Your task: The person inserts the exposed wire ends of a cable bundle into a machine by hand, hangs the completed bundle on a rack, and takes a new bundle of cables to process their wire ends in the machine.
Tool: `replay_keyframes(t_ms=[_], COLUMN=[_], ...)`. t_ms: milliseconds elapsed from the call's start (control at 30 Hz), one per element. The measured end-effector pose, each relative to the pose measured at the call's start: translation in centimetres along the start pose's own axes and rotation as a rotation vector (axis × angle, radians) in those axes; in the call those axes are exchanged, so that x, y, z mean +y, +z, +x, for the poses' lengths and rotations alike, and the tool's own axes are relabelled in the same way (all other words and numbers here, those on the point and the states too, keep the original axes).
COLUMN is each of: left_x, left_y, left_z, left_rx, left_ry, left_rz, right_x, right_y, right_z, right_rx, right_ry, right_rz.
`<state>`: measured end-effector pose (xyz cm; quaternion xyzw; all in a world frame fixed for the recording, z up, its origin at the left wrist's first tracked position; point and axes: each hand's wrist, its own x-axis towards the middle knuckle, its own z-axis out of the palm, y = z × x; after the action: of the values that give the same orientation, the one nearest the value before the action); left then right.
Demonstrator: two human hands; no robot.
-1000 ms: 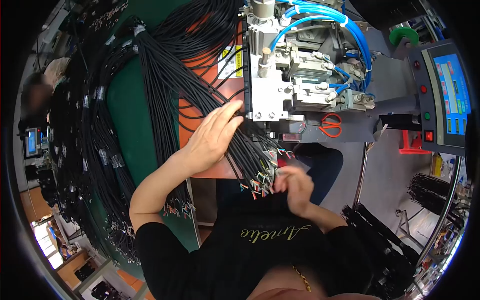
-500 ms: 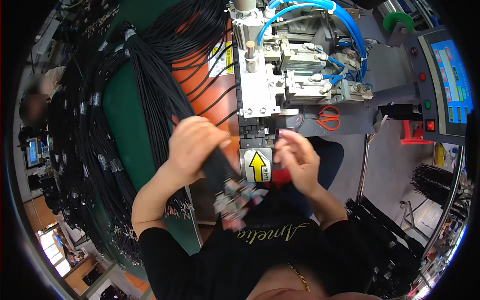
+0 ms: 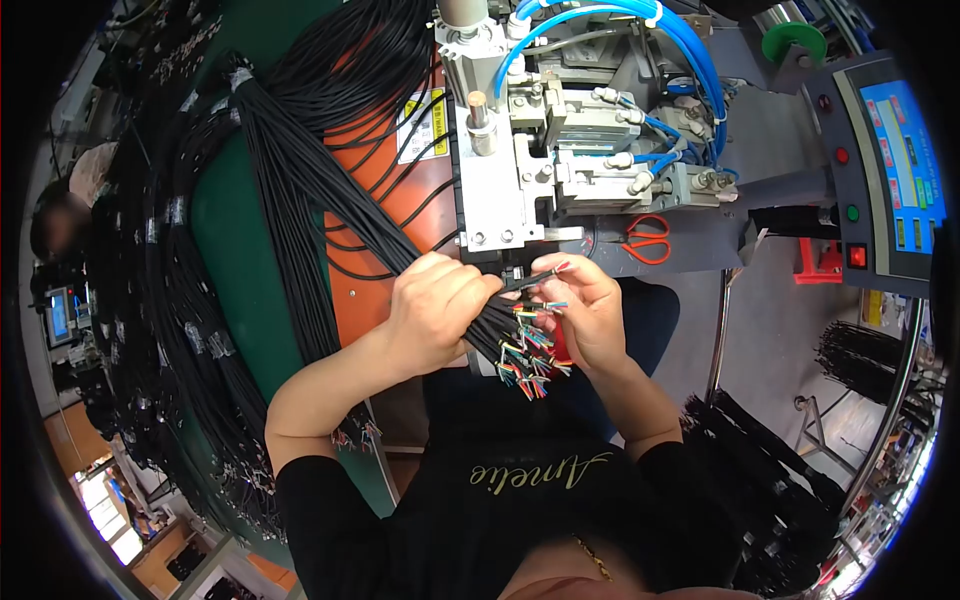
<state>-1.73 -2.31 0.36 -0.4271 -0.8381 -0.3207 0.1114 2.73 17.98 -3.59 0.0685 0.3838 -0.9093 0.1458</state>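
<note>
Nearest the machine [image 3: 492,200], the left hand [image 3: 437,303] closed around a black cable bundle [image 3: 490,335], coloured wire ends [image 3: 535,350] fanning out before the machine. The right hand [image 3: 592,312] curled at those ends, its pinch unclear; red-handled scissors [image 3: 648,240] lay beside the machine.

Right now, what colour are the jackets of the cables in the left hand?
The cable jackets are black, clearest in head view.
</note>
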Motion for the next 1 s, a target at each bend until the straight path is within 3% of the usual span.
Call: replay_keyframes(t_ms=[33, 100, 133, 200, 233, 300, 433, 600, 700, 800, 867, 933, 1000], left_x=[0.2, 0.9, 0.8, 0.4, 0.4, 0.3, 0.1, 0.1, 0.6, 1.0, 0.9, 1.0, 1.0], left_y=[0.3, 0.2, 0.5, 1.1, 1.1, 1.1, 0.8, 1.1, 1.4, 0.9, 0.8, 1.0, 1.2], left_z=[-0.1, 0.3, 0.1, -0.3, -0.3, -0.2, -0.7, -0.9, -0.4, -0.1, 0.1, -0.1, -0.1], left_rx=[0.030, 0.075, 0.074, 0.126, 0.140, 0.128, 0.098, 0.107, 0.128, 0.108, 0.099, 0.122, 0.130], left_ry=[-0.024, -0.097, -0.101, -0.098, -0.088, -0.078, -0.040, 0.056, 0.029, -0.054, -0.123, -0.130, -0.133], left_rz=[-0.006, -0.050, -0.051, -0.059, -0.060, -0.045, 0.004, -0.014, -0.011, -0.047, -0.082, -0.102, -0.094], right_x=[0.0, -0.1, 0.8, 0.2, 0.1, 0.5, 0.4, -0.3, -0.1, -0.3, 0.4, 1.3, 1.3], right_y=[-0.1, 0.5, 0.4, 1.5, 1.3, 0.4, 0.2, 1.0, 1.6, 2.9, 2.2, 2.2, 2.2], right_z=[-0.1, -0.1, -0.2, -0.5, -0.6, 0.1, 0.4, 0.9, 0.8, 1.0, -0.1, -0.2, 0.0], right_rx=[0.001, -0.124, -0.120, -0.047, -0.009, -0.135, 0.024, -0.068, -0.060, 0.009, -0.131, -0.085, -0.051], right_ry=[0.001, -0.138, -0.241, -0.158, -0.093, -0.213, 0.070, 0.103, -0.172, -0.051, -0.264, -0.788, -0.912], right_rz=[0.000, -0.404, -0.421, -0.104, -0.125, -0.294, -0.153, -0.042, -0.426, -0.222, -0.438, -1.075, -1.218])
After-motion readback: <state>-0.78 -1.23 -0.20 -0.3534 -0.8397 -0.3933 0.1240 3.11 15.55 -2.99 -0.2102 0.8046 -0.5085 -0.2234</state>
